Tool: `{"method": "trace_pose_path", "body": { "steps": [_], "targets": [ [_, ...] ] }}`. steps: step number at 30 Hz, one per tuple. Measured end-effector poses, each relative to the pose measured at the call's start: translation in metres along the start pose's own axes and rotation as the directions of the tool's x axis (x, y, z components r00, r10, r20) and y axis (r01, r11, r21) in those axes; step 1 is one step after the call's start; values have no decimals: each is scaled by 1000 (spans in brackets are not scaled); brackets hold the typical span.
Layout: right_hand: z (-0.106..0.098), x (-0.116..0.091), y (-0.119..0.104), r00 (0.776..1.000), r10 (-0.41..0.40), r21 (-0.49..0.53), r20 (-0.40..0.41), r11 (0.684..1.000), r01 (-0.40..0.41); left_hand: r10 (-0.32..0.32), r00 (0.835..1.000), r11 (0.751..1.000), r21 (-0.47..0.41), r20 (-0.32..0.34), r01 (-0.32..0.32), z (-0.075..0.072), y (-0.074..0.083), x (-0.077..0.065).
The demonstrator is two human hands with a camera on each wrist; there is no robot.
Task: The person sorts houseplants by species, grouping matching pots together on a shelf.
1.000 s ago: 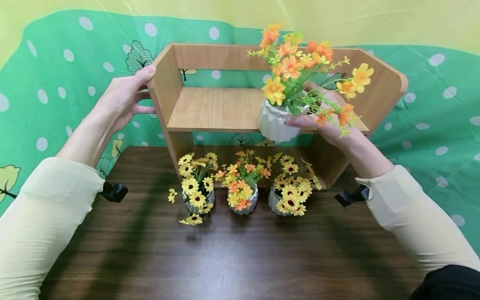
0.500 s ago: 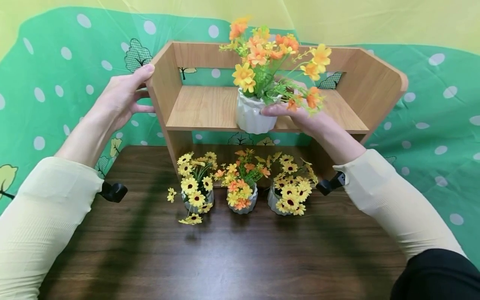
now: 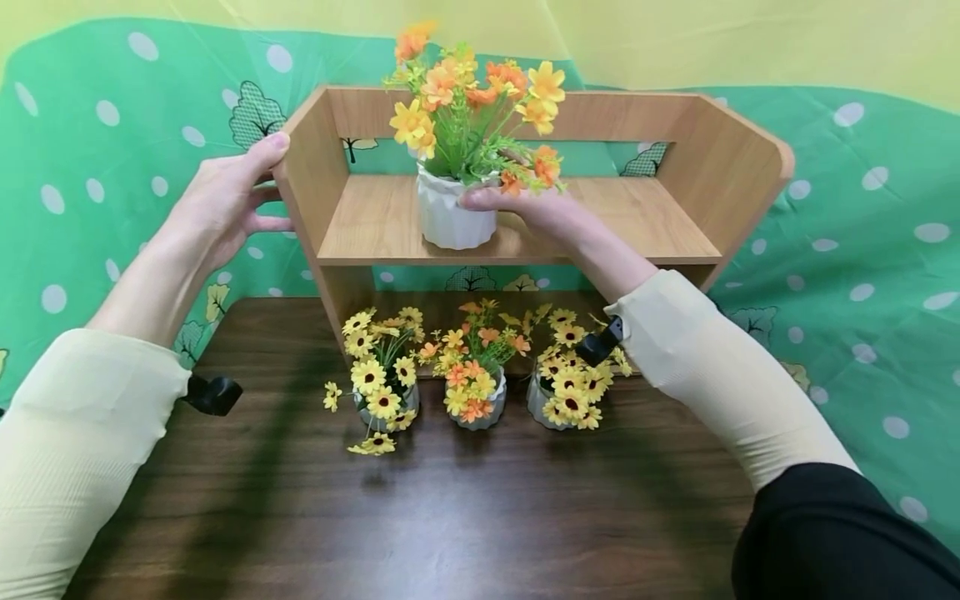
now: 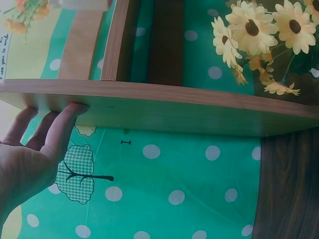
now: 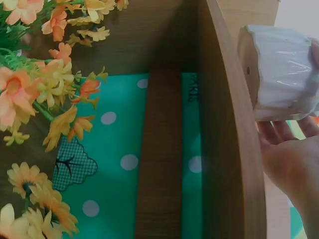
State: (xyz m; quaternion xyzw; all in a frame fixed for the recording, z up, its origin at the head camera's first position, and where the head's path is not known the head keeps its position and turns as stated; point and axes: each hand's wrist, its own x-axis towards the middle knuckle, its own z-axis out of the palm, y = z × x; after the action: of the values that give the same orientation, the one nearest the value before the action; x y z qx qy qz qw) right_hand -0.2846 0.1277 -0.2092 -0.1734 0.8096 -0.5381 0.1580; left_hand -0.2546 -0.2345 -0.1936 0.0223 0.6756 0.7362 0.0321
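In the head view, my right hand (image 3: pixel 528 204) grips a white fluted flowerpot (image 3: pixel 453 215) from its right side. Orange and yellow artificial flowers (image 3: pixel 472 100) rise out of it. The pot is upright at the upper board (image 3: pixel 600 225) of a wooden shelf (image 3: pixel 693 125), left of its middle. Part of the pot's underside shows in the right wrist view; whether it touches the board I cannot tell. My left hand (image 3: pixel 225 196) rests on the shelf's left side panel, thumb on the front edge. In the left wrist view its fingers (image 4: pixel 62 124) press the panel's outer face.
Three more potted artificial plants stand in a row before the lower level: yellow daisies (image 3: pixel 382 375) at left, orange and yellow flowers (image 3: pixel 474 379) between, yellow daisies (image 3: pixel 572 387) at right. The dark wooden table (image 3: pixel 450 517) reaches forward. A green dotted cloth (image 3: pixel 840 250) hangs behind.
My right hand has carried the flowerpot leftward along the upper board and slightly up in the view. My left hand stays on the side panel. The whole view has shifted a little.
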Motion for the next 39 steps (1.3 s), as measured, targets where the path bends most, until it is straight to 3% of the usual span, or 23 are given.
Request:
{"method": "trace_pose_path", "body": {
  "steps": [3,7,11,17,22,28,33,39],
  "targets": [
    [4,4,-1,997,74,-6,-21,997,-75,3,1000,1000,-5,0,-3,1,-1,0],
    [6,9,1,995,94,-27,-47,995,-95,10,1000,1000,1,5,-10,3,-1,0],
    [8,13,3,995,69,-71,-78,995,-75,12,1000,1000,13,8,-12,5,-1,1],
    [12,19,8,998,8,18,-59,1000,-7,16,1000,1000,17,2,-16,5,-1,2],
    [16,22,8,999,-28,26,-30,999,29,23,1000,1000,11,1,-23,3,-1,1],
    [20,25,5,999,6,-87,-51,996,-10,23,1000,1000,9,-12,-23,-1,-2,-2],
    [19,24,2,993,57,-219,-103,973,-78,21,1000,1000,9,-15,-21,-2,-1,-2],
    [19,25,-2,989,75,-270,-129,957,-108,22,1000,1000,3,-20,-22,-2,1,-1]
  ]
}}
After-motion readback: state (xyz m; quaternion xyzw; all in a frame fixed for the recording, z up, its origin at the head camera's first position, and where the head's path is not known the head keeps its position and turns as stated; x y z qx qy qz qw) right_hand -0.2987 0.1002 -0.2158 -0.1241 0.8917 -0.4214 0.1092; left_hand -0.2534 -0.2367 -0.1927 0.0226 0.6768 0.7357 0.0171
